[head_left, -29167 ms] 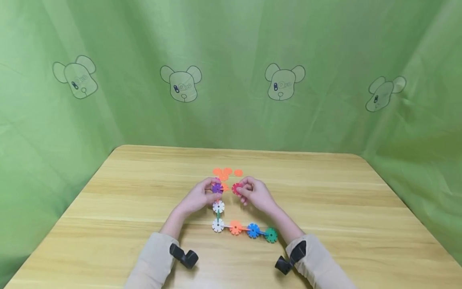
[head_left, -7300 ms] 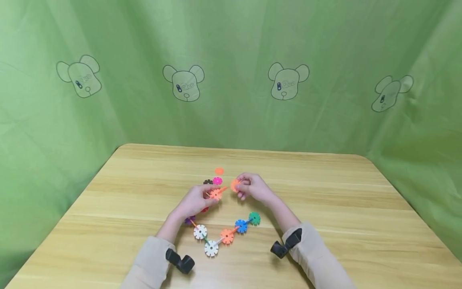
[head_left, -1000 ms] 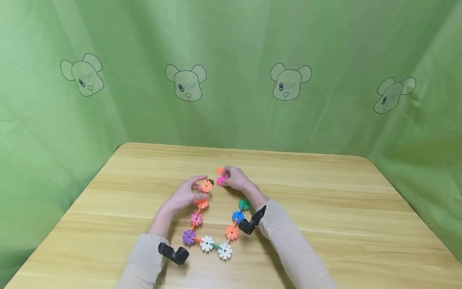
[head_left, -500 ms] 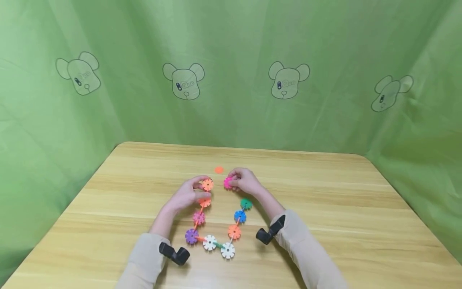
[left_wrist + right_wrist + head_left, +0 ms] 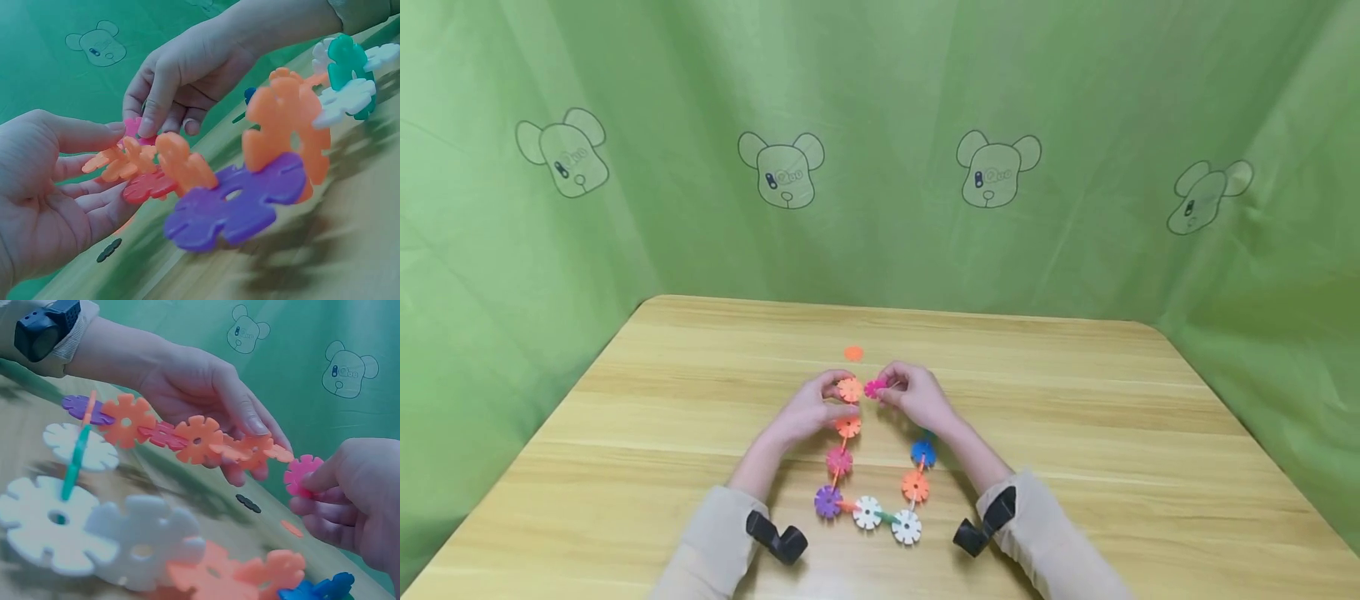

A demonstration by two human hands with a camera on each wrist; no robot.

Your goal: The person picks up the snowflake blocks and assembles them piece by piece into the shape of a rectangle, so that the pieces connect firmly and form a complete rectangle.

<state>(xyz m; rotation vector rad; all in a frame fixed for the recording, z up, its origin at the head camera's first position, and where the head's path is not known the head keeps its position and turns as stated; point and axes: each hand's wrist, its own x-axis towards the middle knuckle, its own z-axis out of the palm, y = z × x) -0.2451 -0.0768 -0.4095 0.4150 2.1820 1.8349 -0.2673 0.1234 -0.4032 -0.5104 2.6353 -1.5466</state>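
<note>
A chain of slotted plastic snowflake discs, U-shaped in the head view, runs from my left hand [image 5: 811,407] past a purple disc [image 5: 828,502] and white discs [image 5: 867,512] to a blue disc [image 5: 923,453]. My left thumb and fingers grip its orange end [image 5: 850,389], and the left wrist view shows the linked orange and red discs [image 5: 150,185] lifted off the table. Between thumb and fingertips my right hand [image 5: 922,402] pinches a pink snowflake disc [image 5: 302,475], its edge right at the tip of the orange end. My right hand mostly covers the green disc beyond the blue one.
On the wooden table [image 5: 700,350] a loose orange disc [image 5: 853,353] lies beyond the hands. A dark disc [image 5: 248,503] lies beneath the left hand, hidden in the head view. Green cloth [image 5: 880,250] hangs behind the table.
Since the oldest frame the chain has gained orange discs and fewer loose ones lie on the table. Within the last second my right hand lifted the pink disc and brought it to the chain's end.
</note>
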